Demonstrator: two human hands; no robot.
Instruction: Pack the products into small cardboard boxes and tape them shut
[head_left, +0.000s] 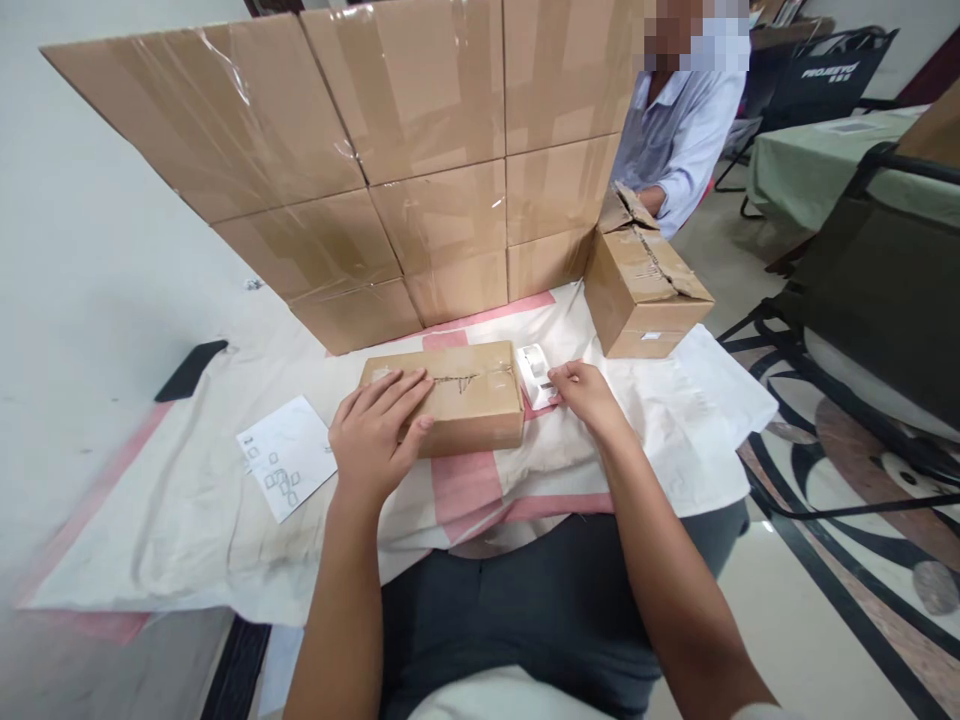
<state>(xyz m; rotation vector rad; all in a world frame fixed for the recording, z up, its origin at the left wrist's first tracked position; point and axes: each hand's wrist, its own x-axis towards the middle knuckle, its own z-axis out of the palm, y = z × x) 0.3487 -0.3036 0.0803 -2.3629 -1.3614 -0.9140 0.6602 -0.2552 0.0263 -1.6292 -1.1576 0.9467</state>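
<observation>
A small brown cardboard box [465, 392] lies on a white and pink cloth [525, 480] in front of me, its top seam taped. My left hand [373, 432] rests flat on the box's left end, fingers stretched out. My right hand [587, 393] is curled just right of the box, its fingertips pinching a white tape dispenser [534, 372] that stands against the box's right end.
A wall of stacked cardboard boxes [420, 150] rises behind. A worn box [642, 285] sits at the right. A sheet of stickers [286, 455] and a black phone [190, 368] lie left. Another person's sleeve [686, 135] shows behind; a black chair [885, 290] stands right.
</observation>
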